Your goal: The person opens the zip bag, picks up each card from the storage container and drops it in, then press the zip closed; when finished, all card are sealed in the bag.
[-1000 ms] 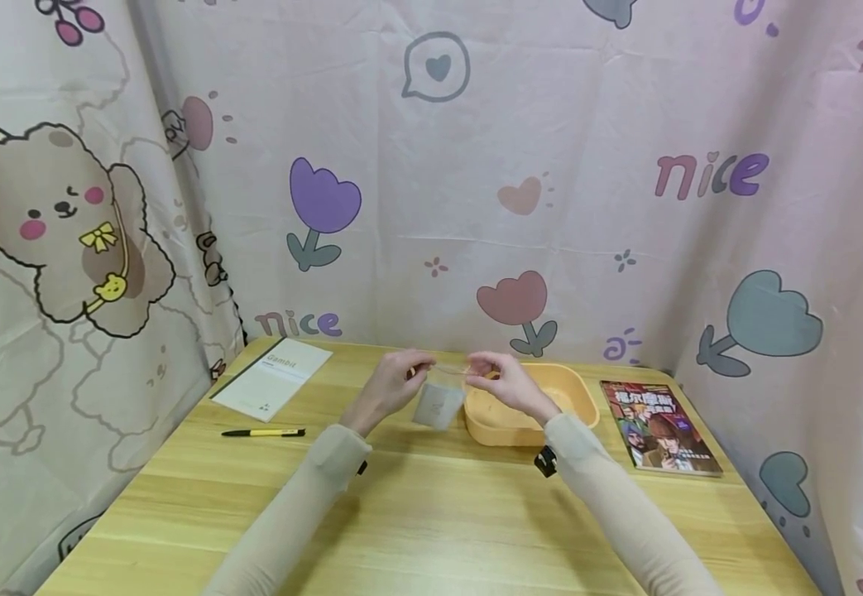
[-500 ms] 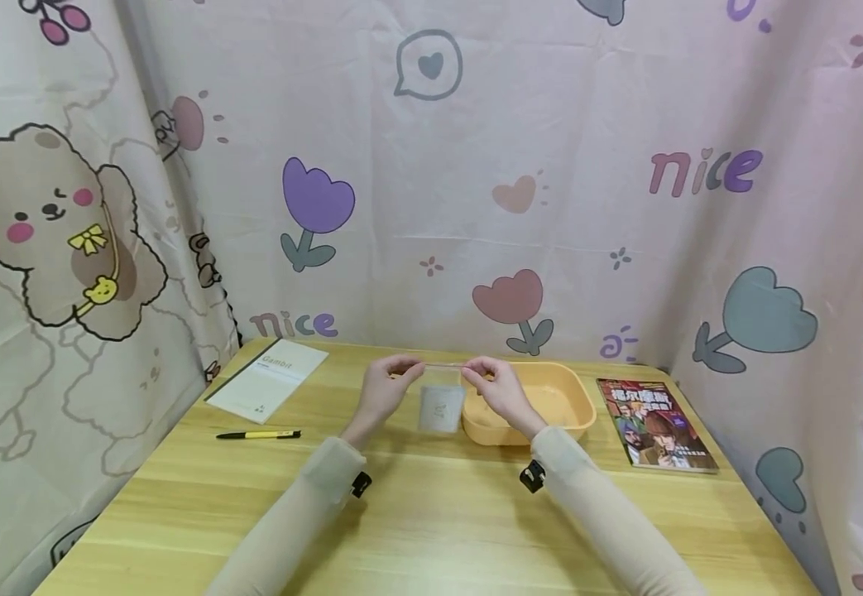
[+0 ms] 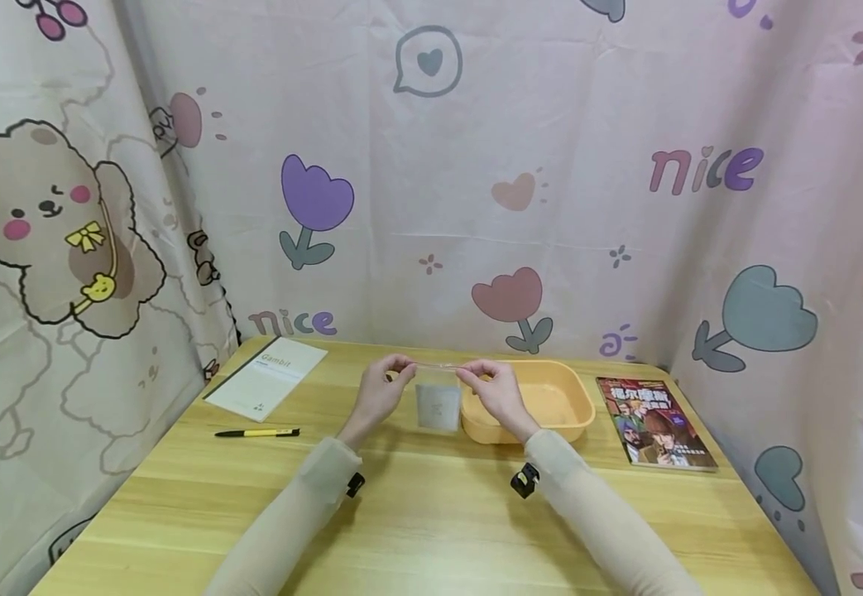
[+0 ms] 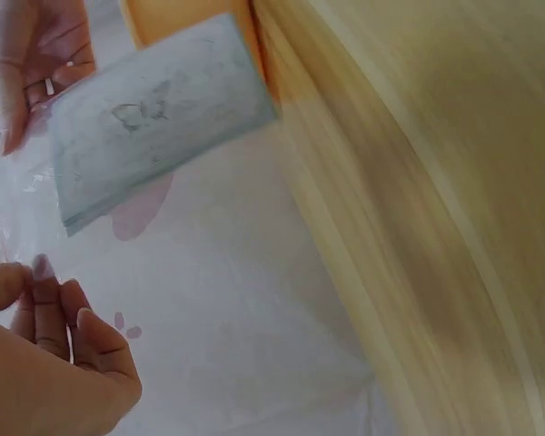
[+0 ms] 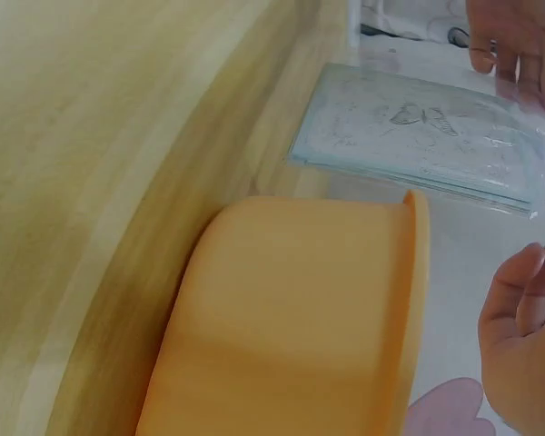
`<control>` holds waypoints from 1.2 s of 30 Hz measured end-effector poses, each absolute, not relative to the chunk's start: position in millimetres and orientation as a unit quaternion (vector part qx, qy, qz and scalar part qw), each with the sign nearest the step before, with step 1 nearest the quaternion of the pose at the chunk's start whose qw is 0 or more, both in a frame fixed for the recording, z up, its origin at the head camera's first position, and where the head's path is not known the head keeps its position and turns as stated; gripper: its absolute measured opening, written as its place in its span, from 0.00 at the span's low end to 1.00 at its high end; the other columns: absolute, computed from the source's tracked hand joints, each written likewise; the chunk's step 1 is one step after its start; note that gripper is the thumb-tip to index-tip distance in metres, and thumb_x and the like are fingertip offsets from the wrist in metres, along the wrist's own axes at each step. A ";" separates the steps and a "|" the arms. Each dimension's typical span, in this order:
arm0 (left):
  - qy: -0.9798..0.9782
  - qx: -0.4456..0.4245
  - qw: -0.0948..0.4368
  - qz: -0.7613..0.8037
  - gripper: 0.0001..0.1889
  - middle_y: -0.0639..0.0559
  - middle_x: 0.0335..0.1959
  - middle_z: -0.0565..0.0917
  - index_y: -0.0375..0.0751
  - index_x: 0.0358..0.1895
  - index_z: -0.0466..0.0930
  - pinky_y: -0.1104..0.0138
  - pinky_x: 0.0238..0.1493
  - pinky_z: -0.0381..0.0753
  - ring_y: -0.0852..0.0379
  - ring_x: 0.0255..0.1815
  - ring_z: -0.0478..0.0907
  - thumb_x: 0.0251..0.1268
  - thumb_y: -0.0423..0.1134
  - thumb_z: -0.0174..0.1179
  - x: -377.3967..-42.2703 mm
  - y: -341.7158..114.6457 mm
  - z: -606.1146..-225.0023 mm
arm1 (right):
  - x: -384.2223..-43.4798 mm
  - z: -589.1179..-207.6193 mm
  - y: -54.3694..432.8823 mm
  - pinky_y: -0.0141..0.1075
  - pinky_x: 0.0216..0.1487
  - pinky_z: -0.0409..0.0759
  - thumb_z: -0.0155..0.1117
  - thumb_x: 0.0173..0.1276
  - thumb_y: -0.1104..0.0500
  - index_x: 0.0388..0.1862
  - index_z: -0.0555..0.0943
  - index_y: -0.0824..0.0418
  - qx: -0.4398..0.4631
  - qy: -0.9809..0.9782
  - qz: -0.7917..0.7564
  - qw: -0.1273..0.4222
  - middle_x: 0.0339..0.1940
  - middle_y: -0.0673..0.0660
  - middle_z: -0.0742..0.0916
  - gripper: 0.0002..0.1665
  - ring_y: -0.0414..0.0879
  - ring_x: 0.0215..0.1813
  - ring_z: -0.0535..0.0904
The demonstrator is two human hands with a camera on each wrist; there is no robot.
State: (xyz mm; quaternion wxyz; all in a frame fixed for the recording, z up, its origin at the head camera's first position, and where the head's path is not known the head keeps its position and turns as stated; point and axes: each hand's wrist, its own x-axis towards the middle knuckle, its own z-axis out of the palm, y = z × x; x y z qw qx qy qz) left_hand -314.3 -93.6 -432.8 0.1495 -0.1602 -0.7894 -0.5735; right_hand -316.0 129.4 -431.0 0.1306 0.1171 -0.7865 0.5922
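Between the hands hangs a clear plastic bag [image 3: 437,367]. Low inside it sits a pale grey-blue square packet [image 3: 438,408], which shows a butterfly print in both wrist views. My left hand [image 3: 385,389] pinches the bag's top edge at one corner. At the opposite corner my right hand [image 3: 498,395] pinches the same edge, so the top is drawn straight. The bag is held above the table, just left of an orange plastic basin [image 3: 587,411]. From the left wrist, the packet [image 4: 163,118] looks tilted, and the clear film around it is hard to make out.
On the wooden table [image 3: 431,513], a white notebook [image 3: 267,381] lies at the back left. A yellow and black pen [image 3: 257,433] is in front of it. At the right lies a colourful comic-style book [image 3: 658,424]. A patterned curtain [image 3: 431,165] hangs behind.
The bag's top edge went from slack to stretched straight as the hands drew slightly apart and levelled. The packet, earlier slanted, now hangs nearly upright. The head view shifted slightly.
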 end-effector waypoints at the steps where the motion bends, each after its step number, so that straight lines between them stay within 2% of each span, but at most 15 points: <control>1: -0.788 -0.166 0.153 -0.573 0.09 0.48 0.36 0.85 0.40 0.42 0.85 0.70 0.33 0.72 0.54 0.38 0.76 0.68 0.43 0.62 -313.9 -93.2 -432.8 | -315.8 -430.6 128.5 0.28 0.30 0.76 0.72 0.62 0.57 0.33 0.87 0.64 0.115 -0.784 0.596 0.132 0.28 0.50 0.87 0.10 0.40 0.31 0.78; 4: -0.781 -0.193 0.158 -0.572 0.12 0.48 0.36 0.86 0.39 0.43 0.86 0.72 0.30 0.72 0.55 0.37 0.76 0.66 0.44 0.64 -312.7 -92.0 -432.2 | -319.6 -435.3 127.8 0.29 0.29 0.78 0.72 0.63 0.59 0.33 0.87 0.65 0.124 -0.773 0.607 0.134 0.26 0.47 0.86 0.09 0.42 0.30 0.78; 7: -0.780 -0.206 0.164 -0.568 0.09 0.48 0.35 0.87 0.41 0.41 0.88 0.73 0.28 0.71 0.56 0.36 0.77 0.65 0.42 0.65 -313.0 -89.6 -432.9 | -320.0 -437.1 126.1 0.31 0.29 0.79 0.69 0.65 0.60 0.35 0.86 0.66 0.147 -0.770 0.606 0.132 0.27 0.50 0.86 0.09 0.49 0.30 0.79; 9: -0.778 -0.207 0.167 -0.569 0.08 0.47 0.34 0.87 0.40 0.40 0.88 0.73 0.27 0.71 0.56 0.35 0.77 0.66 0.41 0.64 -313.0 -88.2 -433.2 | -319.4 -438.3 124.8 0.31 0.30 0.80 0.68 0.66 0.59 0.38 0.86 0.66 0.159 -0.772 0.602 0.126 0.29 0.52 0.86 0.09 0.50 0.32 0.80; 16: -0.776 -0.192 0.167 -0.577 0.08 0.47 0.35 0.85 0.41 0.41 0.87 0.73 0.28 0.72 0.58 0.33 0.75 0.67 0.40 0.63 -309.1 -85.5 -432.4 | -315.2 -437.1 118.6 0.27 0.34 0.77 0.68 0.67 0.57 0.45 0.86 0.67 0.163 -0.774 0.605 0.096 0.36 0.58 0.88 0.15 0.36 0.35 0.77; 21: -0.766 -0.213 0.160 -0.585 0.09 0.48 0.37 0.87 0.42 0.42 0.88 0.73 0.26 0.71 0.57 0.32 0.74 0.64 0.43 0.66 -309.3 -85.4 -431.8 | -305.3 -425.5 115.6 0.30 0.35 0.78 0.66 0.68 0.60 0.45 0.86 0.70 0.169 -0.767 0.614 0.083 0.39 0.60 0.89 0.14 0.36 0.36 0.78; 25: -0.765 -0.217 0.166 -0.583 0.08 0.49 0.37 0.87 0.43 0.40 0.88 0.74 0.31 0.74 0.60 0.34 0.76 0.64 0.42 0.66 -310.4 -84.3 -432.2 | -293.4 -412.7 112.6 0.31 0.37 0.79 0.65 0.69 0.60 0.47 0.85 0.69 0.185 -0.771 0.605 0.074 0.40 0.59 0.89 0.14 0.36 0.37 0.79; 31: -0.768 -0.226 0.185 -0.571 0.05 0.50 0.35 0.86 0.42 0.38 0.88 0.74 0.28 0.73 0.61 0.34 0.76 0.65 0.38 0.65 -312.0 -81.6 -434.2 | -290.7 -408.7 108.6 0.28 0.36 0.77 0.65 0.69 0.61 0.45 0.85 0.70 0.183 -0.759 0.620 0.079 0.38 0.62 0.89 0.13 0.34 0.36 0.80; 36: -0.769 -0.238 0.174 -0.568 0.07 0.53 0.36 0.87 0.46 0.39 0.88 0.73 0.28 0.72 0.61 0.33 0.76 0.64 0.43 0.66 -311.3 -79.1 -434.0 | -291.1 -408.9 106.4 0.27 0.37 0.75 0.64 0.69 0.62 0.43 0.85 0.70 0.183 -0.761 0.616 0.095 0.37 0.67 0.87 0.11 0.35 0.36 0.79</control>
